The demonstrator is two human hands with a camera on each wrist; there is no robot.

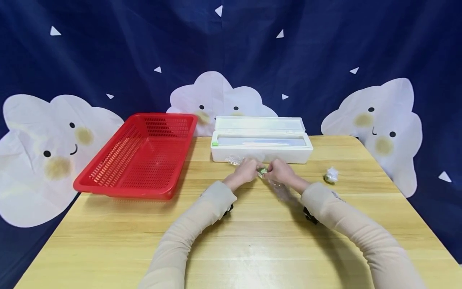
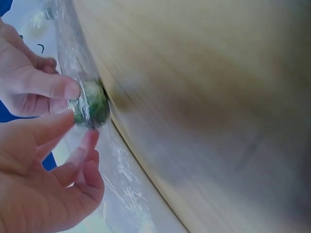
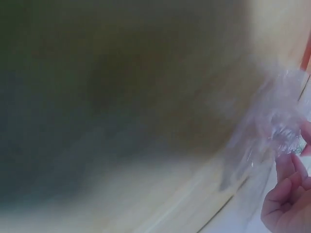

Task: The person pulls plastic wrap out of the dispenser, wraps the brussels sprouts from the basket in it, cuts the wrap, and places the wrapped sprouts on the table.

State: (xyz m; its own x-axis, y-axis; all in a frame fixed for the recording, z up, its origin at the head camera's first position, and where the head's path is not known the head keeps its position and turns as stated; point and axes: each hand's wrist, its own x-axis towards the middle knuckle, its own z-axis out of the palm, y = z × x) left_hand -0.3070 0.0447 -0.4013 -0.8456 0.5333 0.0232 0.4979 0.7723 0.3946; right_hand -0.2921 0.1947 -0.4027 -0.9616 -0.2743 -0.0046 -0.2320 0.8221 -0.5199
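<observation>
A small round green vegetable (image 1: pixel 262 171) with clear cling film over it is between my two hands, just in front of the white box. My left hand (image 1: pixel 247 170) pinches it from the left with thumb and fingertips; the left wrist view shows its mottled green surface (image 2: pixel 95 104) under the film. From the right, my right hand (image 1: pixel 280 171) grips the film and the vegetable's side between thumb and fingers. Loose cling film (image 1: pixel 282 192) trails below the right hand. More film (image 2: pixel 127 189) spreads past the left fingers. In the right wrist view, crumpled film (image 3: pixel 260 128) bunches at the fingertips.
The white cling film box (image 1: pixel 261 154) stands behind the hands, lid (image 1: pixel 258 123) raised, a green slider (image 1: pixel 215 143) at its left. To the right lies another film-wrapped green piece (image 1: pixel 331 176). A red basket (image 1: pixel 124 190) occupies the table's left. A blue curtain hangs behind.
</observation>
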